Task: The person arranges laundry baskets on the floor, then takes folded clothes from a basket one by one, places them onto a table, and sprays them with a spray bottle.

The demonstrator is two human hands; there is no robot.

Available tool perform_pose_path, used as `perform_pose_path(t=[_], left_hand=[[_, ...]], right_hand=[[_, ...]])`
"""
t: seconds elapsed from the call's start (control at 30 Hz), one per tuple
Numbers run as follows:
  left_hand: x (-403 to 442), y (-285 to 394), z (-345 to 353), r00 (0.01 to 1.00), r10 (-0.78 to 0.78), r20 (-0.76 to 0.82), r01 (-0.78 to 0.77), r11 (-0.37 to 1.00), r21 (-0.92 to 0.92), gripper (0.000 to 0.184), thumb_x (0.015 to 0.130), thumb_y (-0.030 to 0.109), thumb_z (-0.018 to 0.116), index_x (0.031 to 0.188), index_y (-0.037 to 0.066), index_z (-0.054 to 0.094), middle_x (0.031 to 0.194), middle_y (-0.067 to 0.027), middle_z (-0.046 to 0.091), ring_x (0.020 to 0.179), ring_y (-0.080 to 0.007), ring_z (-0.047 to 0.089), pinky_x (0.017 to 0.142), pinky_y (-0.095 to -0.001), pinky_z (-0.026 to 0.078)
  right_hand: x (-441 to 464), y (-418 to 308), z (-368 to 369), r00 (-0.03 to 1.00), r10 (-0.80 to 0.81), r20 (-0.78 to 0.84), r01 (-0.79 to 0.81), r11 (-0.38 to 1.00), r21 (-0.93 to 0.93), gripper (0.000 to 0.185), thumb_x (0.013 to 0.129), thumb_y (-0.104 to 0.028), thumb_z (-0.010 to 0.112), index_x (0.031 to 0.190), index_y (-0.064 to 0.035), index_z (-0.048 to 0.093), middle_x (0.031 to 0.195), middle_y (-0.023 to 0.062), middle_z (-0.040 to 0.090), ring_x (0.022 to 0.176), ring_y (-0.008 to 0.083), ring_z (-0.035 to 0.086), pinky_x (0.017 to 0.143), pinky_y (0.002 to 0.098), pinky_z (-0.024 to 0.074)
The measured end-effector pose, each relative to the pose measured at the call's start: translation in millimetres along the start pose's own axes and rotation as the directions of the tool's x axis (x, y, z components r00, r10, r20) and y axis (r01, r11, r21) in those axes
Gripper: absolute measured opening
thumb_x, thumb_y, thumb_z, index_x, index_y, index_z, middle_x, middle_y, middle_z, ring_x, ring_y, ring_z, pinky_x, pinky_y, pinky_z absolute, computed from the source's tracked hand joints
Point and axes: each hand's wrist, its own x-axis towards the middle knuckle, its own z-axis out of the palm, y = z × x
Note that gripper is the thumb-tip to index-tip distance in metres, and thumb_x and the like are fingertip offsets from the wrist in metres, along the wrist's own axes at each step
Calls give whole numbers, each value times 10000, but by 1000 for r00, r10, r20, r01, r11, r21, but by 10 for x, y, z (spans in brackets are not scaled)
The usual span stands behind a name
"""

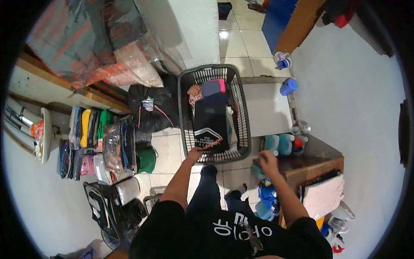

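My left hand (pixel 195 155) is at the near left rim of a dark laundry basket (pixel 246 125), its fingers closed around a thin orange strip (pixel 214 143) that reaches over the contents. Inside the basket lie a black folded cloth with white print (pixel 210 123), a grey-and-pink folded piece (pixel 213 87) and a bunched pink cloth (pixel 195 93). To the right of the basket, my right hand (pixel 268 164) is raised near the corner of a wooden cabinet, fingers curled. Whether anything is inside those fingers is hidden.
Packed clothes (pixel 86 129) are stacked at left, close to a black bag (pixel 155 108) and a green item (pixel 146 159). Several bottles (pixel 268 196) stand by the wooden cabinet (pixel 315 166). A raised step (pixel 267 108) leads to the doorway, with a blue cup (pixel 288 87) on it.
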Motion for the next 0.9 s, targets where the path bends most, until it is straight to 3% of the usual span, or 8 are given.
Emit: perform_pose_path(t=[0.07,0.1,0.13,0.37,0.47,0.63,0.7,0.9], left_hand=[[224,105,-62,997,-18,-72,17,1000,-15,423,776,137,598,1182,53,513,843,-73,583,673,-136,542,554,-268,457],[425,88,-88,995,2,-97,7,996,93,468,748,164,599,1185,25,506,1033,-193,618,956,-312,598,829,-359,467],[549,102,-139,993,31,-112,-14,988,154,490,744,161,599,1201,20,489,1061,-201,606,995,-320,584,851,-361,462],[1299,47,-295,976,101,-191,-68,982,174,761,711,104,664,1351,7,265,1232,-232,500,1124,-349,509,947,-375,419],[1703,-326,-182,994,-48,-100,40,996,-82,818,738,91,677,1383,3,181,1263,-219,481,1179,-279,476,963,-353,396],[1484,62,-199,995,-42,-93,41,999,-18,708,751,176,687,1323,21,299,1217,-194,517,1136,-289,506,962,-348,399],[1584,-86,-142,997,-66,-32,56,963,-264,675,757,194,690,1305,18,337,1223,-196,516,1134,-295,509,951,-359,403],[1819,-348,-121,973,-211,-94,198,971,-131,716,743,428,678,1263,12,414,1173,-214,555,1081,-320,550,913,-372,435]], right_hand=[[430,231,862,964,211,160,-233,964,130,208,750,-10,578,956,-36,595,978,139,600,891,255,590,771,345,471],[636,322,1202,933,260,251,-295,949,112,240,770,-25,594,1009,-34,573,1017,128,599,929,247,587,798,345,468],[812,404,1493,889,308,338,-356,930,88,279,789,-39,609,1062,-32,552,1057,117,598,967,240,584,825,344,464],[1378,829,2770,718,647,256,-675,737,31,582,742,-160,712,1213,28,424,1219,223,490,1097,324,514,892,386,437],[1457,844,2831,726,672,145,-662,740,-119,670,670,-255,778,1168,44,444,1156,228,519,1040,344,538,849,393,452],[1389,960,2841,761,632,144,-615,775,-148,652,636,-287,796,1099,48,482,1006,224,560,974,372,552,814,408,461],[1359,913,2905,761,649,7,-632,744,-217,617,632,-276,795,1068,46,500,956,229,564,948,387,551,797,417,463],[1333,844,2836,770,638,-22,-629,754,-190,601,640,-268,781,1078,39,506,939,235,560,912,391,551,765,442,459]])
